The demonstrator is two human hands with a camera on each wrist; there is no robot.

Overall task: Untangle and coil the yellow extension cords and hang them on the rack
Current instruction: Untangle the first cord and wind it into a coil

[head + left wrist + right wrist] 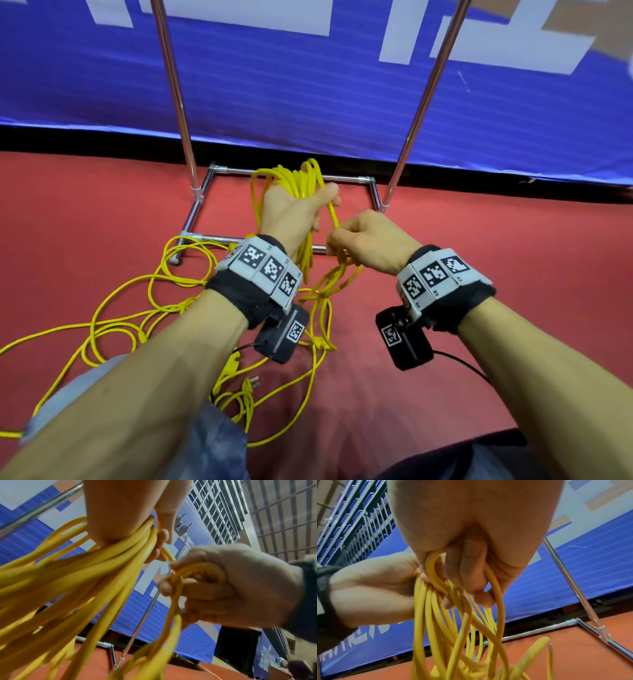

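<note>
A bundle of yellow extension cord loops (301, 181) hangs from my left hand (308, 209), whose fingers curl round it in front of the rack. In the left wrist view the same coil (96, 566) fans down from the left hand (130, 520). Just to its right, my right hand (346, 236) grips a loop of the same cord (334, 219); this loop (433, 569) passes under the curled fingers (471, 561). More yellow cord (113, 308) lies tangled on the floor at the left, with a plug (251, 383) near my knee.
The chrome rack has two uprights (178, 102) (428, 92) and a rectangular base frame (291, 171) on the red floor (496, 240). A blue padded banner (308, 85) stands close behind it. My knees (212, 445) are at the bottom edge.
</note>
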